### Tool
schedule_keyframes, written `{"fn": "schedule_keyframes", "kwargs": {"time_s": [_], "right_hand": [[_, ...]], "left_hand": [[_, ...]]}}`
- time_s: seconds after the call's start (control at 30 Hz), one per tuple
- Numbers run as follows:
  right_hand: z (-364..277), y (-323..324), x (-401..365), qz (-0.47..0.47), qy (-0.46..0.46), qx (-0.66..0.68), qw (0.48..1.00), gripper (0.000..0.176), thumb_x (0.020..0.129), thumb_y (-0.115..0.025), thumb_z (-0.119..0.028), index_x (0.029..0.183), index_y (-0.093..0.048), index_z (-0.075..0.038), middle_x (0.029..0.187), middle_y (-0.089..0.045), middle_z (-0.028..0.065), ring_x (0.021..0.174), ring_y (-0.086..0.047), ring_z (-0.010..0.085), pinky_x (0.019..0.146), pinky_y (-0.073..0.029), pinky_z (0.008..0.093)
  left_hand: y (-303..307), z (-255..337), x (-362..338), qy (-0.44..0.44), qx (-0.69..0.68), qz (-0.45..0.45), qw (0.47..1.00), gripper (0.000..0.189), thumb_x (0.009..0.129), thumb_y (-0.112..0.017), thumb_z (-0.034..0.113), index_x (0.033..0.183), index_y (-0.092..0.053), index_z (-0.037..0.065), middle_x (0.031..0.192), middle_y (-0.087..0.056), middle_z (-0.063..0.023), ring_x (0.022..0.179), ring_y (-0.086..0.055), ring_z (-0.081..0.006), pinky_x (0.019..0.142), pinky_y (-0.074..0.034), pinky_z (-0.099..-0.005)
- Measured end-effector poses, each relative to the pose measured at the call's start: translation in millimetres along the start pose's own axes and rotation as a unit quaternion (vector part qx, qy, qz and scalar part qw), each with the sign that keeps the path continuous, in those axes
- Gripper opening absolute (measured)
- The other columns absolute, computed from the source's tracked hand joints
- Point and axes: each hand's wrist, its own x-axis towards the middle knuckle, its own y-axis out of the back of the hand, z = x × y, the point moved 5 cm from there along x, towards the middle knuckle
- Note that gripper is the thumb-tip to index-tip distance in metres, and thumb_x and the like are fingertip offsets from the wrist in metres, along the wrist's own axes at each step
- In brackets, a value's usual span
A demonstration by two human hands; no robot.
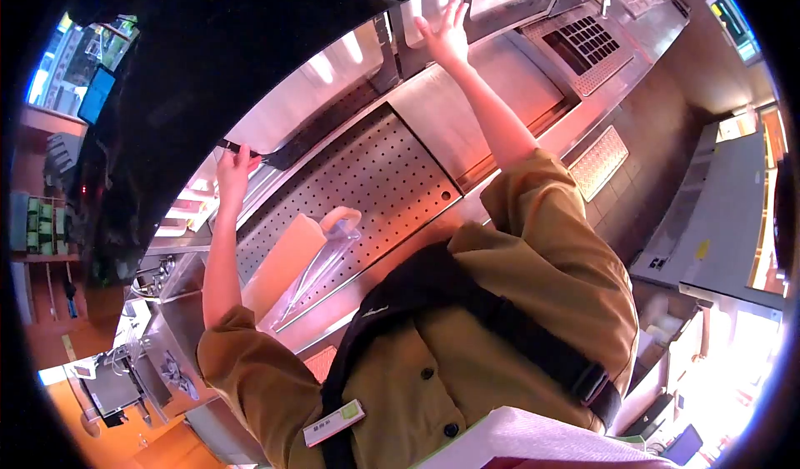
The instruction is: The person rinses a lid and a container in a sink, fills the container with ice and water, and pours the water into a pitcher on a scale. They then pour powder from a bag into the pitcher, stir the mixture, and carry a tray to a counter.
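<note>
A perforated metal worktop (367,181) spreads in front of me. My left hand (237,162) reaches to its far left side, fingers closed around the end of a slim black piece (228,145) that looks like a handle. Beside those fingers lies a dark, flat shape (293,149) along the worktop's back edge. My right hand (446,37) is raised at the back, fingers spread against a shiny metal panel (412,31), holding nothing. Nearer my body, a beige board or roll (287,256) lies with a ring-shaped tape roll (340,219) and a clear plastic bag (321,270).
A smooth metal counter section (517,73) adjoins the worktop, with a dark gridded rack (587,40) farther right. A perforated mat (600,162) lies on the floor at right. A long grey cabinet (708,210) stands beyond it. Black covers the upper left view.
</note>
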Motion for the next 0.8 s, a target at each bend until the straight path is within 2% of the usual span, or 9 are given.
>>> {"fn": "schedule_keyframes", "kwargs": {"time_s": [0.1, 0.27, 0.33, 0.4, 0.47, 0.53, 0.67, 0.77, 0.8], "right_hand": [[-2, -2, -6, 0.046, -0.001, -0.076, 0.996, 0.091, 0.072, -0.051, -0.057, 0.133, -0.011, -0.003, 0.134, -0.014, 0.0282, 0.121, -0.026, 0.038, 0.094, -0.029, 0.0479], [2, -3, -7, 0.017, -0.048, -0.015, 0.999, 0.089, 0.072, -0.056, -0.052, 0.134, -0.01, -0.008, 0.13, -0.018, 0.0326, 0.117, -0.03, 0.0438, 0.092, -0.034, 0.044], [19, 3, -2, 0.002, -0.003, 0.053, 0.999, 0.081, 0.073, -0.058, -0.045, 0.133, -0.018, -0.007, 0.128, -0.022, 0.0319, 0.115, -0.033, 0.0427, 0.093, -0.034, 0.0406], [50, 17, 5, 0.033, -0.026, 0.154, 0.987, 0.046, 0.075, -0.056, -0.03, 0.111, -0.05, -0.002, 0.113, -0.048, 0.0222, 0.107, -0.045, 0.0344, 0.088, -0.038, 0.0382], [82, 44, 0, 0.152, -0.12, 0.102, 0.976, 0.037, 0.076, -0.053, -0.026, 0.104, -0.056, -0.002, 0.096, -0.059, 0.0159, 0.09, -0.057, 0.0266, 0.08, -0.043, 0.0327], [119, 56, 12, 0.142, -0.201, 0.049, 0.968, 0.034, 0.076, -0.051, -0.024, 0.101, -0.058, -0.003, 0.094, -0.06, 0.0165, 0.089, -0.058, 0.0264, 0.078, -0.044, 0.0316], [93, 77, 44, 0.076, -0.149, 0.02, 0.986, 0.027, 0.075, -0.05, -0.023, 0.09, -0.063, -0.005, 0.082, -0.062, 0.0159, 0.079, -0.06, 0.0279, 0.073, -0.046, 0.0329], [58, 65, 47, 0.167, -0.061, 0.045, 0.983, 0.022, 0.073, -0.049, -0.02, 0.081, -0.063, -0.005, 0.077, -0.061, 0.0177, 0.073, -0.06, 0.0324, 0.07, -0.047, 0.0373], [45, 58, 39, 0.139, -0.06, 0.058, 0.987, 0.022, 0.076, -0.051, -0.017, 0.086, -0.062, -0.002, 0.077, -0.063, 0.0155, 0.071, -0.062, 0.0255, 0.068, -0.048, 0.0317]], "left_hand": [[-10, 8, 1, -0.003, 0.001, -0.016, 1.0, 0.029, 0.087, -0.049, 0.023, 0.083, -0.046, -0.006, 0.078, -0.055, -0.0116, 0.073, -0.062, -0.0177, 0.063, -0.05, -0.0241], [-6, 0, 8, 0.01, 0.003, -0.038, 0.999, 0.031, 0.085, -0.051, 0.025, 0.082, -0.048, -0.005, 0.078, -0.057, -0.013, 0.071, -0.062, -0.0176, 0.063, -0.049, -0.0237], [-5, 2, 5, 0.015, 0.004, -0.041, 0.999, 0.032, 0.085, -0.052, 0.025, 0.08, -0.048, -0.006, 0.078, -0.058, -0.014, 0.071, -0.062, -0.0175, 0.064, -0.049, -0.0241], [-5, 0, 2, 0.008, -0.016, -0.045, 0.999, 0.03, 0.085, -0.052, 0.024, 0.077, -0.049, -0.005, 0.078, -0.059, -0.0135, 0.071, -0.062, -0.0172, 0.065, -0.049, -0.0245], [1, -8, 8, -0.003, 0.018, -0.059, 0.998, 0.029, 0.085, -0.052, 0.024, 0.076, -0.049, -0.004, 0.076, -0.06, -0.0125, 0.072, -0.061, -0.0165, 0.065, -0.048, -0.0244], [-3, 6, 0, 0.02, 0.053, -0.045, 0.997, 0.031, 0.086, -0.05, 0.026, 0.077, -0.05, -0.004, 0.075, -0.061, -0.0136, 0.074, -0.061, -0.0165, 0.067, -0.047, -0.0243], [1, 1, 5, 0.006, 0.058, -0.053, 0.997, 0.032, 0.086, -0.049, 0.027, 0.077, -0.051, -0.004, 0.077, -0.062, -0.0147, 0.074, -0.061, -0.0167, 0.066, -0.047, -0.024], [1, -2, 8, -0.01, 0.079, -0.054, 0.995, 0.032, 0.086, -0.05, 0.027, 0.077, -0.052, -0.004, 0.077, -0.062, -0.0141, 0.073, -0.061, -0.0161, 0.065, -0.046, -0.0238], [3, -3, 7, -0.015, 0.093, -0.052, 0.994, 0.032, 0.086, -0.05, 0.027, 0.077, -0.053, -0.004, 0.077, -0.063, -0.0138, 0.073, -0.062, -0.0158, 0.065, -0.046, -0.0237]]}}
